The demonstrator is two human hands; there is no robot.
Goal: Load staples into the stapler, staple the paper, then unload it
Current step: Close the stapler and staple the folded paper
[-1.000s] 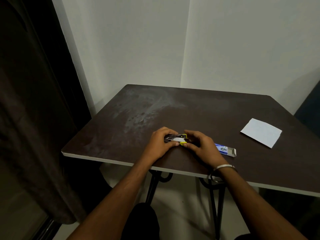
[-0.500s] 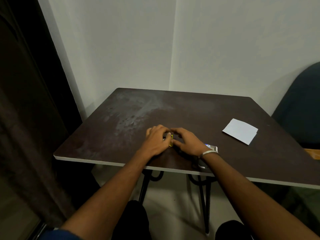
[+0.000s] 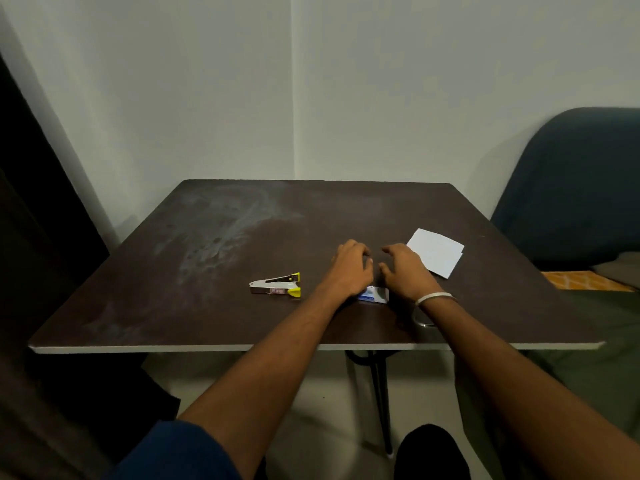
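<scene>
The silver stapler with yellow ends lies alone on the dark table, its top arm raised a little at the right end. To its right, my left hand and my right hand sit close together over the table. The left hand's fingers curl downward and hide what is under them. My right hand's thumb and fingers are spread, with nothing visible between them. A small blue-and-white staple box lies just in front of both hands, partly covered by them. The white folded paper rests to the right of my right hand.
The table stands in a white wall corner, with its front edge near me. A dark curtain hangs at the left. A blue chair back and an orange patterned cloth are at the right.
Both hands have let go of the stapler and moved right to the staple box. The stapler now lies by itself on the table. The camera view has shifted.
</scene>
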